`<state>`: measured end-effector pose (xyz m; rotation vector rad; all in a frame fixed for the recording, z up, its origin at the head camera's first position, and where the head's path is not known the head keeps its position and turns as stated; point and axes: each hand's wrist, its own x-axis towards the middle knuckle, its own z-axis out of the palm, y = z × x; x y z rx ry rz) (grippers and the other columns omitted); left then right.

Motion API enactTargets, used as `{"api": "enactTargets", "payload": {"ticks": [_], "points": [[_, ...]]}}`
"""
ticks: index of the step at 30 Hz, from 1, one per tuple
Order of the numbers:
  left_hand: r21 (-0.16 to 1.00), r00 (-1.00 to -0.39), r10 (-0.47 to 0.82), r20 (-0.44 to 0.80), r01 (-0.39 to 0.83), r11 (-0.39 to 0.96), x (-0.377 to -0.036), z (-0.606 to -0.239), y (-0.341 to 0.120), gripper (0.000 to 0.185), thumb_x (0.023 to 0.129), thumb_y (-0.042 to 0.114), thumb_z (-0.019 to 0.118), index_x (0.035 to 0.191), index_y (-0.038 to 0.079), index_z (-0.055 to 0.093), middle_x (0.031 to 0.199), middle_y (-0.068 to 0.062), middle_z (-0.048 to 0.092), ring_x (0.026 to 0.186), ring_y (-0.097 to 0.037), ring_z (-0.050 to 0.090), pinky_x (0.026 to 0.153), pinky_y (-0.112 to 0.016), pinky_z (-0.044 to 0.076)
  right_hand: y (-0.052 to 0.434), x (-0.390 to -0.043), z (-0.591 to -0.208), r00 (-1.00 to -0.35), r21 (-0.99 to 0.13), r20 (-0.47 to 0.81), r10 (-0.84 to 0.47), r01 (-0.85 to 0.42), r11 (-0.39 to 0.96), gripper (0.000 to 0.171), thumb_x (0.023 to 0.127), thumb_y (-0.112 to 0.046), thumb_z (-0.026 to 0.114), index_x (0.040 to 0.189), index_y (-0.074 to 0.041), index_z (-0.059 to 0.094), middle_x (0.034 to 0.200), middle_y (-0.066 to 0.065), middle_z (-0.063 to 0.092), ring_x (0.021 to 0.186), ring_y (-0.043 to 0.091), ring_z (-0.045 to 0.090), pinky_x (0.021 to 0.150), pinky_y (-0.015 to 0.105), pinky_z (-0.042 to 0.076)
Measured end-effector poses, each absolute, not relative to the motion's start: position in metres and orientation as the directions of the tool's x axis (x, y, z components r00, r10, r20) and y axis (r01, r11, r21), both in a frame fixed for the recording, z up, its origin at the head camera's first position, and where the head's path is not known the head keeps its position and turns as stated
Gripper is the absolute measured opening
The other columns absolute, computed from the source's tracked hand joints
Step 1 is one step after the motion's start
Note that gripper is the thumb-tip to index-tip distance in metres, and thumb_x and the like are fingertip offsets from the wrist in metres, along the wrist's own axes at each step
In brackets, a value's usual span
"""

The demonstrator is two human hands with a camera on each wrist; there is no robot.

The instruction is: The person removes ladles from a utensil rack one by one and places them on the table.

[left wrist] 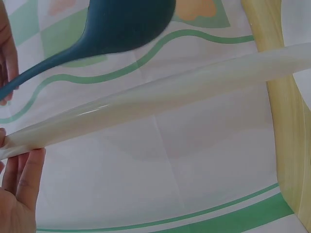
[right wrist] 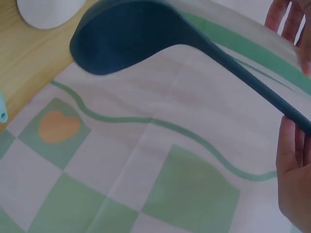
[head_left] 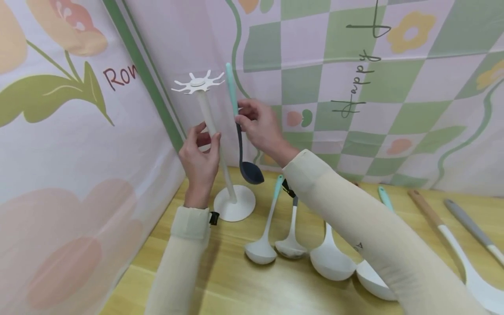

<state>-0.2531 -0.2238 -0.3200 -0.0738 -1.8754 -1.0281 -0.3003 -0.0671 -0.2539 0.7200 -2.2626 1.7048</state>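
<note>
A white utensil stand (head_left: 207, 109), with a round base and a ring of prongs at its top, leans slightly on the table. My left hand (head_left: 198, 159) grips its post around the upper middle, thumb on one side and fingers on the other. Just right of the post, my right hand (head_left: 261, 124) pinches a ladle (head_left: 252, 173) by its mint handle near the dark lower section. The ladle hangs upright, its dark bowl (right wrist: 131, 39) down and above the table. Its handle tip is close to the prongs but apart from them.
On the wooden table (head_left: 236, 280) lie several white ladles, among them a mint-handled one (head_left: 261, 251), a grey-necked one (head_left: 291, 247) and a bigger one (head_left: 332, 260). A wooden-handled utensil (head_left: 427, 208) lies far right. Patterned cloth (head_left: 307, 39) hangs behind and left.
</note>
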Motion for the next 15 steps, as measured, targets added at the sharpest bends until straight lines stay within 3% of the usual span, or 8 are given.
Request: {"api": "enactTargets", "payload": {"ticks": [10, 15], "points": [[0.639, -0.547, -0.376, 0.748, 0.443, 0.629, -0.2526, -0.3194, -0.2240, 0.036, 0.097, 0.018, 0.078, 0.126, -0.001, 0.068, 0.104, -0.023, 0.076, 0.090, -0.034, 0.077, 0.077, -0.045, 0.067, -0.0602, -0.2974, -0.2508, -0.860, -0.840, 0.439, -0.261, -0.496, 0.221, 0.036, 0.102, -0.005, 0.067, 0.138, -0.003, 0.065, 0.115, 0.017, 0.074, 0.099, 0.026, 0.073, 0.086, 0.031, 0.064], [0.638, -0.548, -0.373, 0.749, 0.444, 0.630, -0.2527, -0.3201, -0.2231, 0.036, 0.097, 0.018, 0.078, 0.125, -0.001, 0.068, 0.104, -0.023, 0.076, 0.089, -0.034, 0.077, 0.076, -0.046, 0.067, -0.0565, -0.2952, -0.2540, -0.894, -0.869, 0.389, -0.222, -0.436, 0.235, 0.034, 0.100, -0.007, 0.071, 0.134, -0.003, 0.066, 0.113, 0.016, 0.074, 0.096, 0.024, 0.072, 0.080, 0.029, 0.064]]}}
